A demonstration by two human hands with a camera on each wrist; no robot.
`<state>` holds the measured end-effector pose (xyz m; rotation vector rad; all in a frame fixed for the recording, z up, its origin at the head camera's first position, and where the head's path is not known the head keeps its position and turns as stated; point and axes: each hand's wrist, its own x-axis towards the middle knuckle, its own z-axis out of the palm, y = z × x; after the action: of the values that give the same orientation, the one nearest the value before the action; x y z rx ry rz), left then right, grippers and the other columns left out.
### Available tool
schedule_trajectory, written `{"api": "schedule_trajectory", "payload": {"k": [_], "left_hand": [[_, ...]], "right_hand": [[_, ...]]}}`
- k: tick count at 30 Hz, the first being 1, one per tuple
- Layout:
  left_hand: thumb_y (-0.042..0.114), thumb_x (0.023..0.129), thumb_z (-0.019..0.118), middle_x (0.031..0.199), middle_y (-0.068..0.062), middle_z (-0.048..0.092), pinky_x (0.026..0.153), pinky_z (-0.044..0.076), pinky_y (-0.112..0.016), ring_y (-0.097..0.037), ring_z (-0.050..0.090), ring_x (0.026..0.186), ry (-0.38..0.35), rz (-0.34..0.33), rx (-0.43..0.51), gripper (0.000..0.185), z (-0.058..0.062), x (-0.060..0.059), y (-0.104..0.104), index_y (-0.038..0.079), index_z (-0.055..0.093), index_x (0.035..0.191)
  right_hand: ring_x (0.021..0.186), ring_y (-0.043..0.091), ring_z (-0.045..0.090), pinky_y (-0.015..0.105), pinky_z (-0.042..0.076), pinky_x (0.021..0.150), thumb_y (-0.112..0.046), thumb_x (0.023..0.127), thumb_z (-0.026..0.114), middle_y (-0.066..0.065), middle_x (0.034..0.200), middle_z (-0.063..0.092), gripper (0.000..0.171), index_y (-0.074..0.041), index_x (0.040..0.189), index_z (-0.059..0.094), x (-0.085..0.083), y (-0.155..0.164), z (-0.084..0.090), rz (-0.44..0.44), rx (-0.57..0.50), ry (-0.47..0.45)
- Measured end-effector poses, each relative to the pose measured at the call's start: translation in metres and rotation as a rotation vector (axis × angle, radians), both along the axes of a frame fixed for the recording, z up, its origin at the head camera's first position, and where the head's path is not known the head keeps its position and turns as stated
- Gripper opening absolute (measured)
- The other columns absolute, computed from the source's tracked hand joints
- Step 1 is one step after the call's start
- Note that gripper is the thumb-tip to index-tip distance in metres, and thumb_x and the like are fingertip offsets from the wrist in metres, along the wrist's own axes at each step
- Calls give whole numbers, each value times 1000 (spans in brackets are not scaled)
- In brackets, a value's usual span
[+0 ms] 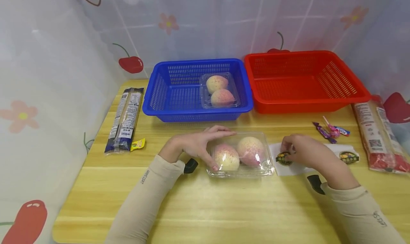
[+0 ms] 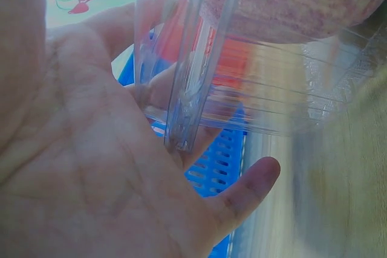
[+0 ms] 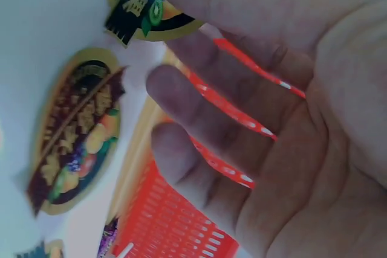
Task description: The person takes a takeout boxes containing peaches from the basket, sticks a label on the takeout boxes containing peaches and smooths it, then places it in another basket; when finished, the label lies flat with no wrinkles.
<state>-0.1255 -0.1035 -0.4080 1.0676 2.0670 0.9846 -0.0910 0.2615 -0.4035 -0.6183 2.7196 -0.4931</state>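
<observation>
Both arms wear snug beige sleeves with small dark lettering, a black wrist-mounted device at each cuff, hands bare.

Looks like a small staged packing or sorting station, not a lived-in home. Wooden table (image 1: 205, 208) boxed in on 3 sides by a plastic sheet (image 1: 48, 77) printed with cherries, flowers and hearts, hung as a backdrop. At the back, 2 slotted baskets side by side, blue (image 1: 160, 94) and red (image 1: 320, 101). Packaged goods laid out as stock: clear fruit boxes (image 1: 221, 91), noodle packs (image 1: 125, 119) at both table ends, wrapped sweets (image 1: 330, 130), a sheet of printed labels (image 1: 349, 157). Wrist-worn cameras (image 1: 191, 165) on both sleeves point to a recording setup.
</observation>
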Motion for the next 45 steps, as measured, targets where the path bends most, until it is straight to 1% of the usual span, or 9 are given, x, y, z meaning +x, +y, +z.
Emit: {"api": "schedule_trajectory", "payload": {"k": [6, 9, 12, 17, 22, 25, 30, 36, 45], "left_hand": [[34, 68, 95, 163, -4, 15, 117, 19, -49, -16, 13, 146, 0, -1, -6, 117, -1, 0, -1, 29, 24, 162], [34, 69, 95, 163, -2, 15, 117, 19, -49, -15, 13, 146, -4, 3, -10, 117, 0, 0, -2, 30, 24, 162], [35, 69, 95, 163, -1, 15, 117, 20, -49, -15, 13, 146, 0, 5, -12, 116, 0, -1, -3, 30, 24, 162], [35, 70, 94, 163, -2, 14, 117, 20, -49, -16, 13, 146, 11, -1, -10, 116, -1, -1, -4, 30, 23, 162], [35, 70, 94, 163, -1, 14, 117, 21, -48, -15, 13, 146, 13, -6, -15, 117, -1, -1, -4, 30, 22, 162], [35, 70, 94, 164, -2, 13, 117, 21, -48, -16, 13, 146, 19, -13, -13, 117, -1, -1, -3, 30, 22, 162], [32, 71, 94, 164, -7, 12, 117, 21, -47, -17, 12, 147, 27, -29, -7, 117, 0, -2, -2, 28, 21, 162], [35, 71, 94, 164, -7, 13, 116, 22, -46, -16, 13, 146, 40, -33, -10, 116, -2, -3, -1, 27, 22, 162], [34, 71, 94, 163, -4, 14, 117, 20, -45, -14, 13, 145, 29, -27, -13, 116, -1, -2, 0, 27, 22, 162]], "right_hand": [[71, 15, 51, 31, 44, 61, -1, 82, 79, -6, 78, 57, 22, -15, 82, 63, -1, 4, 8, 61, -56, -70], [72, 14, 52, 30, 45, 61, -5, 85, 78, -6, 79, 58, 20, -17, 83, 63, -3, 3, 22, 85, -66, -137], [73, 13, 55, 30, 47, 62, -10, 88, 77, -7, 79, 60, 17, -19, 84, 64, -5, -1, 42, 99, -60, -164], [75, 11, 59, 30, 50, 66, -15, 88, 80, -9, 82, 63, 14, -21, 91, 68, -7, -12, 71, 103, -76, -81], [76, 10, 60, 28, 52, 68, -14, 89, 79, -11, 85, 65, 14, -19, 99, 71, -4, -25, 85, 133, -174, 0], [76, 10, 61, 28, 53, 68, -16, 90, 78, -11, 86, 66, 12, -19, 101, 72, -2, -36, 87, 159, -256, -4], [71, 12, 59, 28, 51, 63, -20, 92, 77, -10, 85, 66, 10, -20, 101, 73, -3, -59, 82, 194, -320, -47], [68, 15, 59, 30, 50, 59, -15, 92, 76, -7, 83, 67, 10, -19, 100, 73, -7, -82, 70, 241, -317, -95], [69, 15, 61, 33, 52, 61, -6, 90, 76, -7, 81, 67, 14, -17, 98, 73, -10, -95, 59, 230, -270, -60]]}}
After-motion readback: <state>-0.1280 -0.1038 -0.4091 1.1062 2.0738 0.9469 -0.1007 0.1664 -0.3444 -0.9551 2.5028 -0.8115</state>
